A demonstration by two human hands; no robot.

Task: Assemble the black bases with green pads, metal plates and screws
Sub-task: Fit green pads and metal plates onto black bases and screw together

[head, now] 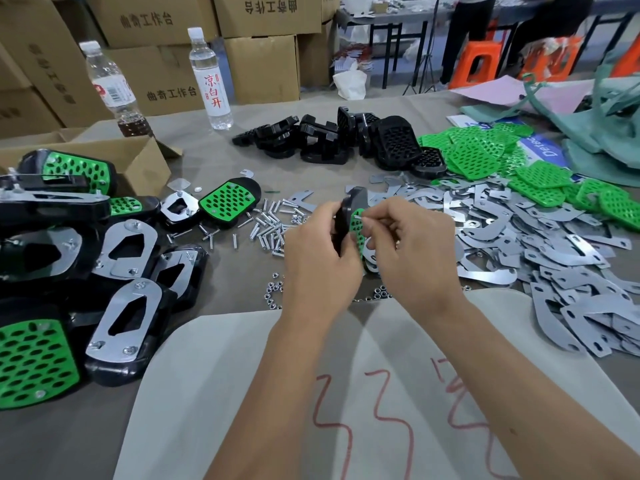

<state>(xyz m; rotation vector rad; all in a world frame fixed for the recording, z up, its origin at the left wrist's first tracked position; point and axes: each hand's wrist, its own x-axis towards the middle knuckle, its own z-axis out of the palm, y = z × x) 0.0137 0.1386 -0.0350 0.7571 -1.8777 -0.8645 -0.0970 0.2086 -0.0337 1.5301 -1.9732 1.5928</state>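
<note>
My left hand (317,252) grips a black base (350,211) held upright on edge, with a green pad (358,225) on the face turned to the right. My right hand (412,244) pinches a small screw (358,217) against the top of that pad. Loose screws (268,223) lie scattered on the table just left of my hands. Small nuts (273,294) lie below them. A heap of metal plates (540,244) spreads to the right. Bare black bases (346,138) are piled at the back, with loose green pads (485,150) beside them.
Several finished assemblies (121,271) lie stacked at the left beside an open cardboard box (138,157). Two water bottles (209,81) stand at the back left before stacked cartons. A white sheet with red marks (363,393) lies under my forearms. Teal cloth bags (609,126) sit far right.
</note>
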